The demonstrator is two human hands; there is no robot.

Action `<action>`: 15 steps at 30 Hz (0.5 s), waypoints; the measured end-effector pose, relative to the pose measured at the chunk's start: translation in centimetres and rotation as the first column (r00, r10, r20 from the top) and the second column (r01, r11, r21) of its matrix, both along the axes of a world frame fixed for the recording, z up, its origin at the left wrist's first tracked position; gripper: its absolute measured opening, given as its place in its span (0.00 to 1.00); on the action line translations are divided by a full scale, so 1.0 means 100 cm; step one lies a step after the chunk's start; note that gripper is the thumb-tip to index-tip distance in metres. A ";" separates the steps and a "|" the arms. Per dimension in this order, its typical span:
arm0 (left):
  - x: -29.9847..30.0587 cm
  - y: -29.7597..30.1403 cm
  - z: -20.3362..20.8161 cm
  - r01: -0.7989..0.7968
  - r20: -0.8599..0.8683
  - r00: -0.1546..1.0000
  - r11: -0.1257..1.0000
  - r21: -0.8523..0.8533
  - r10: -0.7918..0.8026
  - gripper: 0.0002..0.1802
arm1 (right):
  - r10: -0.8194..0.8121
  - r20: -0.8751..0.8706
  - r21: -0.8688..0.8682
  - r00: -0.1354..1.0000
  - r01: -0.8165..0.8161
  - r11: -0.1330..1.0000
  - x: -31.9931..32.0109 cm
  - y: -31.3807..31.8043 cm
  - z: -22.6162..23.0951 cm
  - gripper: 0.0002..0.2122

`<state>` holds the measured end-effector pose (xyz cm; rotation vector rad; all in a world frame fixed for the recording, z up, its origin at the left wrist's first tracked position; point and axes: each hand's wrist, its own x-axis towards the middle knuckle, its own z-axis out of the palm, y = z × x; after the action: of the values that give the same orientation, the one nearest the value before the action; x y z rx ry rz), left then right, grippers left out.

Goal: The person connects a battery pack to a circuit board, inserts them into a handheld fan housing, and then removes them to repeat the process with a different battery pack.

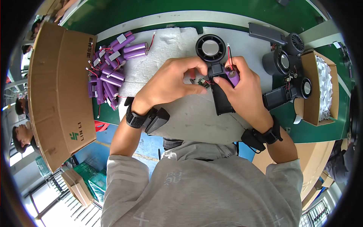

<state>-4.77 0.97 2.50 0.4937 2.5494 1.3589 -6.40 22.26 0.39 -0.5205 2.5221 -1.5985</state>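
Note:
A black handheld fan (222, 99) lies on the white foam sheet, its round head with a silver centre pointing away from me. My left hand (170, 80) is curled at the fan's neck, forefinger against the black casing. Its thumb lies by a small green circuit board (204, 83) with thin wires, beside the handle. My right hand (244, 85) grips a purple battery pack (233, 77) at the handle's right side, thumb over the casing. Red and black leads (229, 56) rise from the pack. The fingers behind it are partly hidden.
Many purple battery packs (111, 77) are heaped at left beside a tall cardboard box (62, 98). More black fan units (277, 62) lie at right, near an open carton (308, 109) of white pieces. The foam sheet (166, 41) covers part of the green bench.

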 end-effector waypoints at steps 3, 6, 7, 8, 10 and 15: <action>-0.007 0.003 -0.006 0.078 -0.063 0.995 0.997 0.010 -0.077 0.16 | -0.005 -0.152 0.022 0.988 0.009 1.000 -0.001 -0.003 -0.004 0.16; -0.001 0.003 -0.015 0.034 -0.059 0.998 0.985 0.167 -0.024 0.16 | 0.009 -0.278 0.036 0.961 0.001 0.999 -0.002 -0.004 -0.003 0.16; 0.002 0.002 -0.017 0.009 -0.057 0.998 0.971 0.240 0.005 0.16 | 0.023 -0.332 0.034 0.943 -0.012 0.999 -0.002 -0.004 -0.002 0.16; 0.003 0.001 -0.019 0.004 -0.048 0.999 0.968 0.249 0.008 0.16 | 0.038 -0.386 0.033 0.922 -0.027 0.999 -0.002 -0.004 -0.002 0.16; 0.003 -0.002 -0.016 0.006 -0.013 1.000 0.958 0.288 -0.003 0.17 | 0.071 -0.380 0.042 0.922 -0.060 0.997 -0.001 -0.002 -0.005 0.15; 0.009 0.001 -0.016 -0.101 0.146 0.988 0.926 0.363 0.051 0.17 | 0.184 -0.298 0.066 0.937 -0.172 0.983 0.006 0.006 -0.006 0.15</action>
<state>-3.89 1.03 0.90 0.3502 2.2304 1.8485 -5.84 22.86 -0.22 -1.0309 2.6154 -1.4993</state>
